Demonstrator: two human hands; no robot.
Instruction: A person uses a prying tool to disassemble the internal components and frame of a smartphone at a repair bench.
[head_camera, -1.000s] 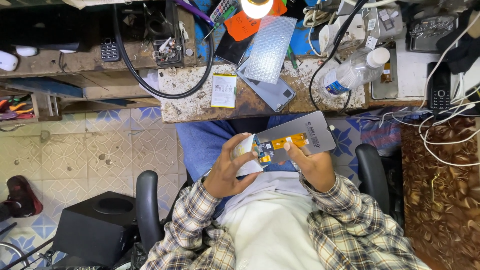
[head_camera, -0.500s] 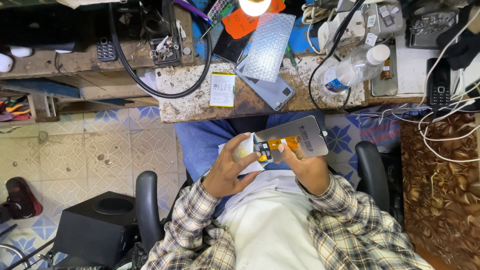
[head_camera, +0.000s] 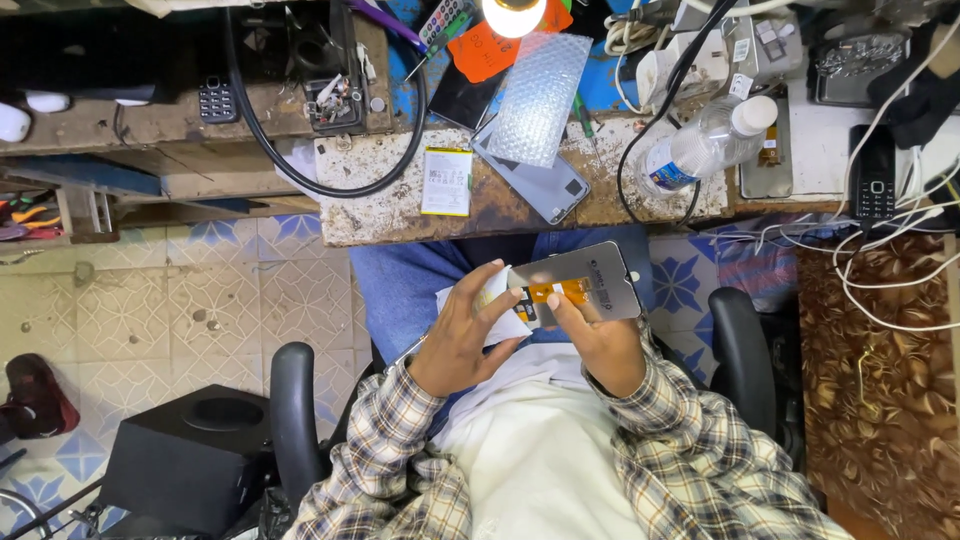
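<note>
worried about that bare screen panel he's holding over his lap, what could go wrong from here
The phone screen panel is held in the air over the lap by the left hand and right hand, with no surface under it; a slip could drop it to the tiled floor. The right thumb lies near the orange flex cable, which might crease or tear. The plastic bottle lying among desk cables could leak.

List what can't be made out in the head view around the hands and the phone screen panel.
- Panel front: turned away.
- White piece under left hand: mostly covered by fingers; kind unclear.
- Right hand fingertips on orange flex: contact too small to judge.
- Lamp: cut by top edge.
</note>
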